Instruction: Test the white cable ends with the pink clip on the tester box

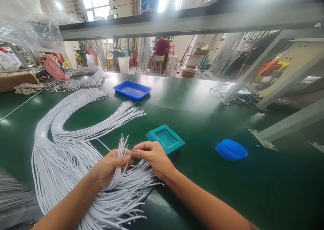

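Observation:
A small bunch of white cables (121, 148) stands up out of my left hand (111, 164), which is closed around it with the thumb across the front. My right hand (152, 155) meets it from the right, thumb and forefinger pinched together by the left fingertips; what lies in that pinch is too small to make out. Under and around both hands spreads a large heap of white cables (65, 159), with bare-looking ends fanned toward the right. Just behind my right hand sits a teal tray-like box (165, 139), partly hidden by the hand.
On the green table (197, 186) are a blue tray (133, 90) behind the cables and a blue bowl (231, 149) to the right. White metal legs (291, 122) rise at right, carrying a crossbar (162, 27). A pink fan (54, 68) stands far left. A person (162, 49) sits beyond.

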Tool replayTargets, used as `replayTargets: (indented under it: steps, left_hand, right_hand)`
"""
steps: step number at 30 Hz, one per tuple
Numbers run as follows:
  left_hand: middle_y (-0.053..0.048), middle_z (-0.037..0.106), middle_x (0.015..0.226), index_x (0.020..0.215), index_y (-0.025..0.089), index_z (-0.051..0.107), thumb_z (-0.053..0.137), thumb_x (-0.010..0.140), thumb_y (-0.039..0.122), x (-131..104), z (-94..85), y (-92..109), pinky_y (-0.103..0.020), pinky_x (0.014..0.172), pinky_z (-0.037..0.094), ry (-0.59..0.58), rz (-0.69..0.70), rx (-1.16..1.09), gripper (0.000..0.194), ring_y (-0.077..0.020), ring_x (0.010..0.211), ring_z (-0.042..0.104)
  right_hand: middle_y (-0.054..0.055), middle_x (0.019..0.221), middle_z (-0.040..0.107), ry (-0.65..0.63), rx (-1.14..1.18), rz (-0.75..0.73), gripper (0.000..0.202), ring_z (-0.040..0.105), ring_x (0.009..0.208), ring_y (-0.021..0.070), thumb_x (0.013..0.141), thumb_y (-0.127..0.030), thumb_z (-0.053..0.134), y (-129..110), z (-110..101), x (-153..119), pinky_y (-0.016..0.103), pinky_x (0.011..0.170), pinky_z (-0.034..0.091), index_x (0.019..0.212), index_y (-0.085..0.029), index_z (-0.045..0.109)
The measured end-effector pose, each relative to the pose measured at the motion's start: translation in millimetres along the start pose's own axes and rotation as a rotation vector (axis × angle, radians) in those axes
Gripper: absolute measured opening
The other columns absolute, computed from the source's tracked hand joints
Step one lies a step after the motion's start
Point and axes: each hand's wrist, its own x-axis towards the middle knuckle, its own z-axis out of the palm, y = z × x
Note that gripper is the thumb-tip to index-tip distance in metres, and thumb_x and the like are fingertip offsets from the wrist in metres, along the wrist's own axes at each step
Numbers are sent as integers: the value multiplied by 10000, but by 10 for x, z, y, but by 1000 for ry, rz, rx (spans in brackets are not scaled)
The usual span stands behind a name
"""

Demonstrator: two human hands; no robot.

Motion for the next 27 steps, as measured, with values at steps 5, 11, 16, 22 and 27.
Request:
replayTargets:
  steps: [5,11,16,22,27]
  left_hand:
    - [-12,536,628,711,117,623,710,657,200,29,-8,-31,-158,494,335,26,66,13,133,-49,514,439]
    - [-2,530,620,655,135,594,668,700,249,11,53,-26,-182,512,306,62,303,237,143,-69,539,395]
    - [-22,579,684,682,163,621,636,724,268,-11,116,-13,-244,645,371,155,545,525,114,-138,667,499]
    - [-5,552,630,670,151,597,625,734,294,23,83,-39,-217,525,298,178,430,464,159,-85,531,377]
    - [-2,546,650,688,141,591,639,727,260,27,52,-35,-203,524,286,127,378,353,135,-71,545,369]
  right_hand:
    - [32,556,629,31,191,35,227,539,536,104,535,-301,770,103,76,-11,244,583,412,630,-115,680]
    - [27,627,622,9,216,17,271,499,587,94,564,-332,759,110,87,-30,240,612,393,724,-124,694]
    - [24,631,606,50,177,39,241,457,558,84,569,-328,751,110,90,-41,235,569,377,680,-125,687]
    - [50,632,628,233,-568,-539,179,498,656,161,737,-293,605,81,36,-71,312,654,405,618,-182,679]
    - [42,626,624,198,-509,-416,147,502,637,150,697,-285,633,9,28,-66,293,627,402,614,-171,674]
